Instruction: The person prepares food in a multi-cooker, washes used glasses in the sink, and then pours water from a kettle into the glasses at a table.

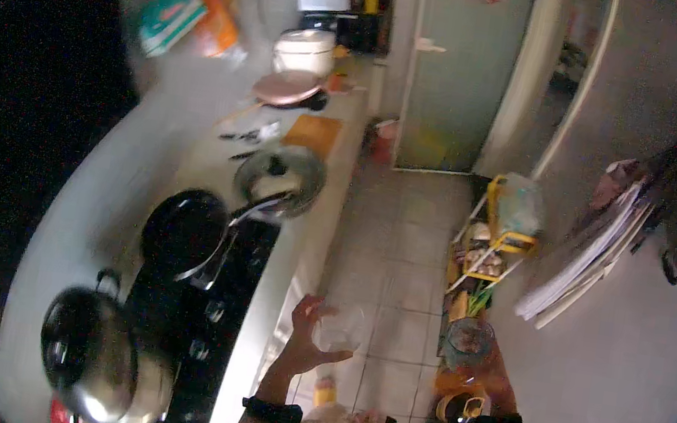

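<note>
My left hand is curled around a small clear round vessel or lid, thumb below it and fingers above. It is held over the tiled floor, just right of the counter edge. On the right side, my right hand reaches to a clear glass bowl or jar and touches its side. Blur and the glass hide those fingers, so their grip is unclear. Just below the glass stands a round jar with a yellow handle or clip, beside an orange-brown surface.
Along the left counter are a black gas stove, a dark wok, a glass pan lid, a steel pot lid and a cutting board. A rack of produce stands at the right wall. A door is ahead.
</note>
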